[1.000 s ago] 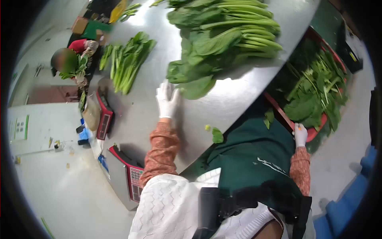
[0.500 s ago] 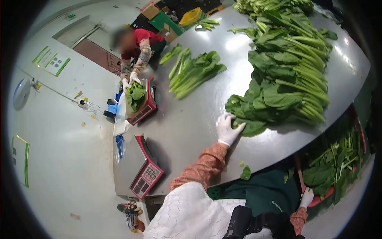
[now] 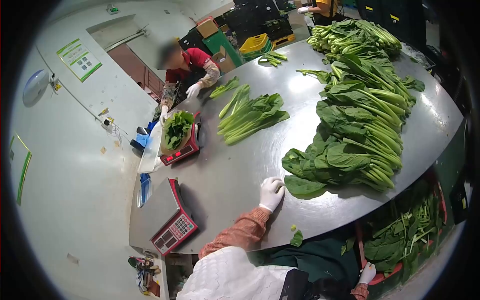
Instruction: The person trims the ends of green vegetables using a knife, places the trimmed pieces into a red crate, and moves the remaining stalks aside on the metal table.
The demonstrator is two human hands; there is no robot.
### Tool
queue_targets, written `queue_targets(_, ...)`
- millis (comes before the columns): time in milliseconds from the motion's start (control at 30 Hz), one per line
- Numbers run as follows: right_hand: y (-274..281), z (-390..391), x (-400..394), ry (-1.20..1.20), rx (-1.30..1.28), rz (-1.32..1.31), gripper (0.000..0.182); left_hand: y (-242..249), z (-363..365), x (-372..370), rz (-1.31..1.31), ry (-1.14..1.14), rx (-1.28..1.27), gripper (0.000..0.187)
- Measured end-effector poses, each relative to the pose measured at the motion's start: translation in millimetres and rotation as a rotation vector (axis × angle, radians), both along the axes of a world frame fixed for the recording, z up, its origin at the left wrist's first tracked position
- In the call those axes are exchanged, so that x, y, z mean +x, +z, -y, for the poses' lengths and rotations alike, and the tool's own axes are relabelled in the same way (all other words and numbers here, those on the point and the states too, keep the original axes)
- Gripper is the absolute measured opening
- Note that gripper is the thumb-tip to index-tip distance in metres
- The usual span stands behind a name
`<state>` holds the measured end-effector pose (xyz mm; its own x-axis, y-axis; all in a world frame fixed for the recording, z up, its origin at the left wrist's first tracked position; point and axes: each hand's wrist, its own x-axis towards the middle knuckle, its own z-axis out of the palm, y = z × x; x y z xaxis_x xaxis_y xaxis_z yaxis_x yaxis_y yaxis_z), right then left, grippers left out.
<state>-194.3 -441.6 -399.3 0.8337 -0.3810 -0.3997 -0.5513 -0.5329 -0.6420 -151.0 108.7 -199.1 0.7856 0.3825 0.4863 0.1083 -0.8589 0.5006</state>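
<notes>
My left hand (image 3: 272, 194), in a white glove, rests on the metal table (image 3: 240, 172) with its fingers loosely apart and nothing in it. Just to its right are the leaf tips of a long row of leafy green vegetables (image 3: 370, 135), their pale stalks pointing right. Low at the right, my gloved right hand (image 3: 367, 273) is beside the rim of a red crate (image 3: 361, 245). Its fingers look pressed together; a tiny yellowish spot shows there, too small to name. Loose leaves and stalks (image 3: 400, 240) fill the crate.
A red scale (image 3: 175, 225) stands at the near left. Across the table, a co-worker in red (image 3: 192, 62) is by another scale (image 3: 182, 155) bearing greens (image 3: 177, 130). A loose bunch (image 3: 252, 117) lies mid-table. Leaf scraps (image 3: 296, 238) lie near the front edge.
My left hand has come off the nearest leaf and slid slightly left. The co-worker's one hand has left the greens on the scale, whose display is now lit. The view has tilted up.
</notes>
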Motion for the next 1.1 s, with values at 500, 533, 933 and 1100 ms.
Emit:
queue_targets(500,20.9,-8.2,1.9,-0.044,0.058,-0.052,0.029,54.7,101.2,-88.0,-0.514,-0.459,0.147,0.104)
queue_targets(533,22.0,-10.2,2.5,-0.057,0.048,-0.056,0.031,52.2,102.7,-86.2,-0.528,-0.441,0.191,0.105)
queue_targets(933,6.2,-3.7,-4.6,-0.026,0.096,0.039,0.032,45.8,106.5,-75.8,-0.432,-0.536,0.172,0.078)
queue_targets(1100,53.6,-26.8,18.6,-0.013,0.106,-0.133,0.030,41.2,124.7,-37.6,-0.306,-0.799,0.229,0.059)
